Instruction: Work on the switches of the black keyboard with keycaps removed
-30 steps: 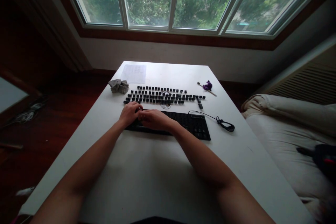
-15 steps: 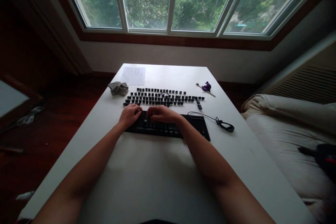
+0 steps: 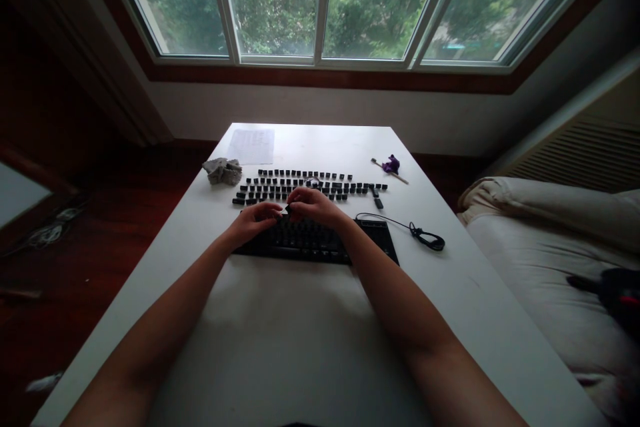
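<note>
A black keyboard [image 3: 305, 250] lies on the white table, partly hidden under my hands and right forearm. Over its upper left part, my left hand [image 3: 255, 220] and my right hand [image 3: 311, 205] meet fingertip to fingertip. In my right hand's pinch is a small black keycap [image 3: 288, 209]. My left fingers are closed at a tiny whitish bit next to it, too small to name. Behind the keyboard, loose black keycaps [image 3: 295, 181] stand in several rows, with a roundish pale thing [image 3: 313, 183] among them.
A crumpled grey cloth [image 3: 222, 171] and a paper sheet [image 3: 251, 145] lie at the back left of the table [image 3: 280, 340]. At the right are a brush [image 3: 397, 177], a purple bundle [image 3: 391, 164] and the coiled cable [image 3: 429, 239]. A cream sofa [image 3: 530, 247] adjoins the right side.
Both hands have risen from the keyboard and come together at the fingertips. A small black keycap now shows between them. The view has shifted slightly.
</note>
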